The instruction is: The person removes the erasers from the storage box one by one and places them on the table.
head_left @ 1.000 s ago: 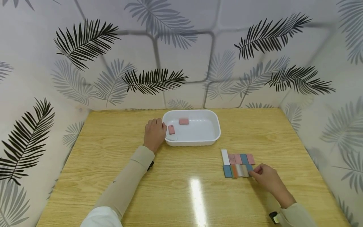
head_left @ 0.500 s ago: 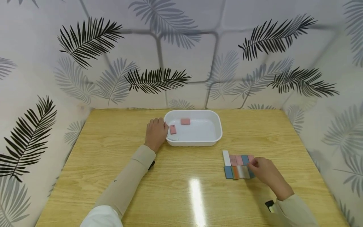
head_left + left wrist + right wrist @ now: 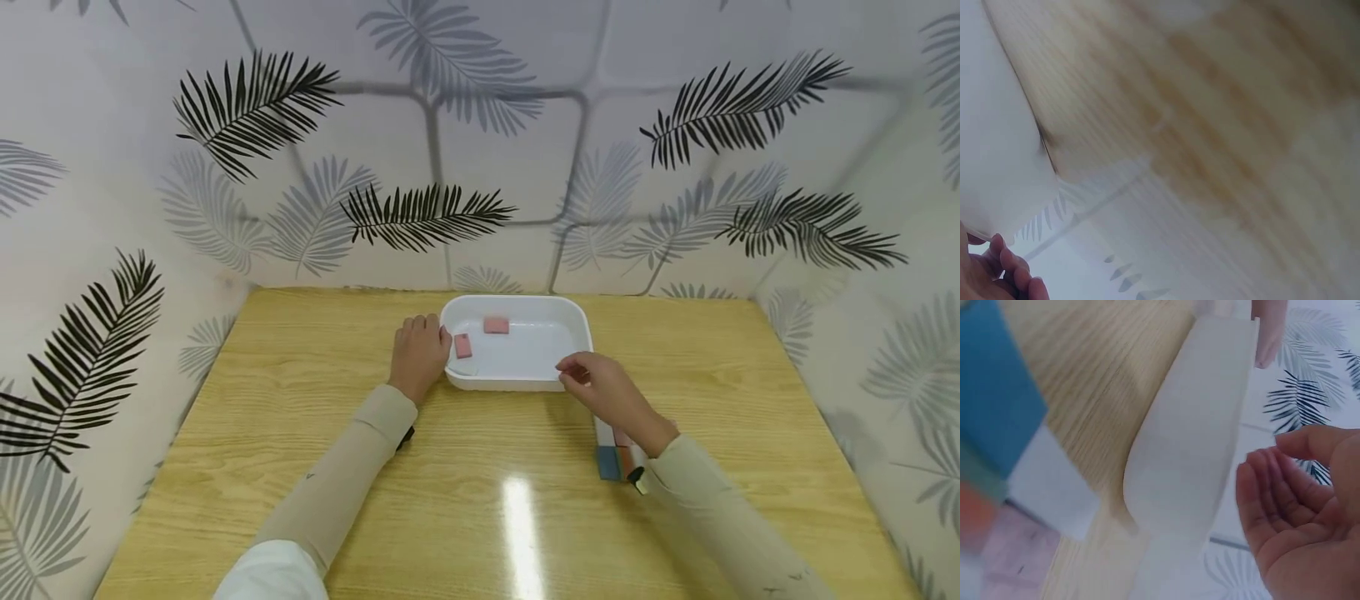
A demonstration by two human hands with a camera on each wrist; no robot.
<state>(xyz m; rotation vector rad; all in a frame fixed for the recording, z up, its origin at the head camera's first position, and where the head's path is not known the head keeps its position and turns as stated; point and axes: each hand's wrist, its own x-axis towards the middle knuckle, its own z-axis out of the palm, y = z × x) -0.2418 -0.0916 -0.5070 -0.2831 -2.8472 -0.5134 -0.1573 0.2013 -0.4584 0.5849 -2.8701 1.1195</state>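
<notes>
A white plastic tray (image 3: 517, 384) stands towards the back of the wooden table, two pink blocks (image 3: 496, 325) inside it near the left end. My left hand (image 3: 420, 354) grips the tray's left rim with curled fingers. Over the tray's front right corner hovers my right hand (image 3: 603, 390); in the right wrist view its fingers are loosely bent and hold nothing, thumb apart from them. Below that wrist lie two rows of small blocks, mostly covered by the arm. A blue block (image 3: 608, 463) and a white block (image 3: 1054, 484) still show.
The wood-grain table (image 3: 300, 333) meets a leaf-patterned backdrop (image 3: 495, 167) at its back and sides. A flat whitish piece (image 3: 465, 367) lies in the tray's front left corner. Light glares off the table's front middle.
My right hand has left the right end of the block rows and moved left and away from me to the tray. The left hand stays at the tray's rim.
</notes>
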